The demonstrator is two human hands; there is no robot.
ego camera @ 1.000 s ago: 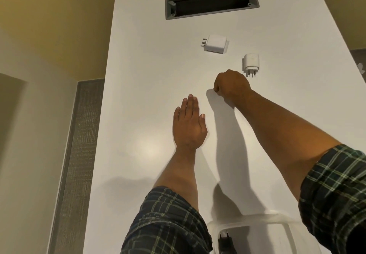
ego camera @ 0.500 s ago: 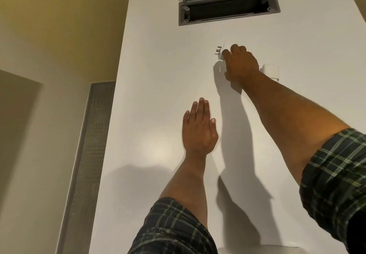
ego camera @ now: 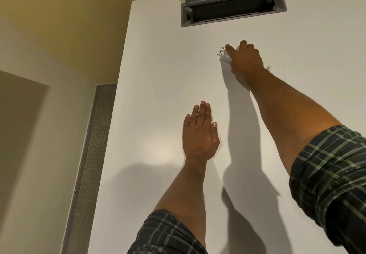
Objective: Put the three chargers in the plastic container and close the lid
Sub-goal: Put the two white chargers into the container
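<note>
My right hand [ego camera: 246, 59] is far out over the white table [ego camera: 158, 95], fingers closed around a white square charger [ego camera: 224, 57] whose metal pins stick out to the left. A second white charger [ego camera: 276, 68] lies just right of that wrist, mostly hidden behind the forearm. My left hand [ego camera: 200, 133] rests flat on the table in the middle, fingers together, holding nothing. The plastic container is out of view.
A grey recessed cable box [ego camera: 229, 10] with its flap raised sits in the table at the far end. The table's left edge runs along a pale floor with a grey strip [ego camera: 93, 154].
My right hand went from near the small charger up to the square charger and closed on it. The view tilted up, so the container at the bottom dropped out of sight.
</note>
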